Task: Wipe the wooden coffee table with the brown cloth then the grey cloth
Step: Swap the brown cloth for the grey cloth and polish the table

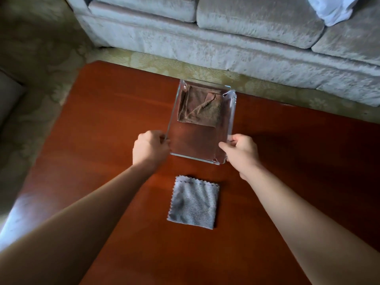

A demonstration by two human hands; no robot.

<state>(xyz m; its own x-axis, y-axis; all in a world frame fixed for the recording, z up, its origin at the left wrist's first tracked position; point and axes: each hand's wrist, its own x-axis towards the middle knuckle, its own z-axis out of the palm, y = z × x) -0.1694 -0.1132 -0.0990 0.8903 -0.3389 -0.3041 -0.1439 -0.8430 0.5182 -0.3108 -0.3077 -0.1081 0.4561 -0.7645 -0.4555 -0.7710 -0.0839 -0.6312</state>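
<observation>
my left hand (151, 148) and right hand (240, 150) both closed on the side rims of a clear tray (231, 120), left at its 9 o'clock edge, right at 3; brown cloth (200, 109) lies folded in the tray's 12 o'clock half; grey cloth (194, 203) flat on the wooden coffee table (102, 124), at 6 o'clock from the tray, not touching it; sofa (226, 38) beyond at 12.

tray (231, 120): clear, rectangular | sofa (226, 38): pale plush, far side | white fabric (333, 9): on sofa, top right | carpet (41, 58): patterned, greenish, under sofa, left and beyond
</observation>
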